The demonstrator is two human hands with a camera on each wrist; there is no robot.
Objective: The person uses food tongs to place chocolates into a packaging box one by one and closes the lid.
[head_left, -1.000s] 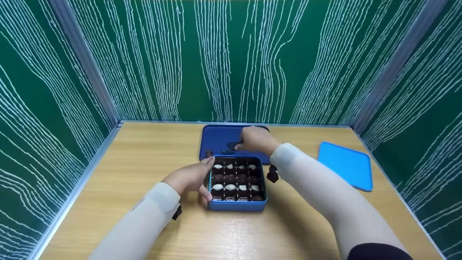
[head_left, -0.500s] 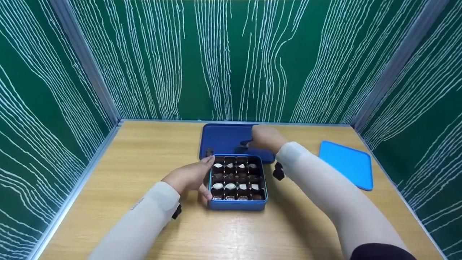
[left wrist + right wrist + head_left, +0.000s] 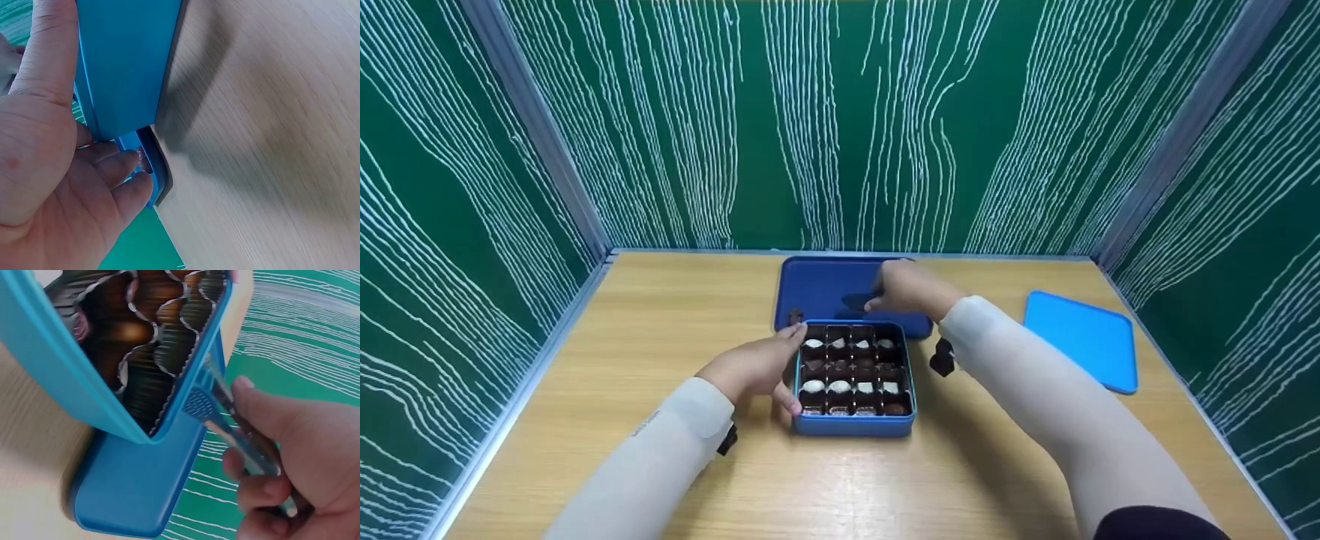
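A blue box (image 3: 853,426) of chocolates in a divided brown insert stands mid-table, some pieces white-topped and others dark. My left hand (image 3: 754,366) holds its left side, thumb at the near corner and fingers at the far one. In the left wrist view, the fingers (image 3: 132,197) bend past the box's corner. My right hand (image 3: 911,289) grips metal tongs (image 3: 855,301) above the dark blue tray (image 3: 814,277) behind the box. The right wrist view shows the tongs' perforated tip (image 3: 199,404); I cannot tell whether anything is between the tips. A brown chocolate (image 3: 795,315) lies at the tray's near left.
A bright blue lid (image 3: 1080,341) lies flat on the wooden table (image 3: 675,315) to the right. Green walls (image 3: 870,150) with white wavy lines enclose the back and sides. The box overlaps the tray's near edge in the head view.
My right hand has shifted a little to the right over the tray with the tongs. The left hand and the box have stayed in place.
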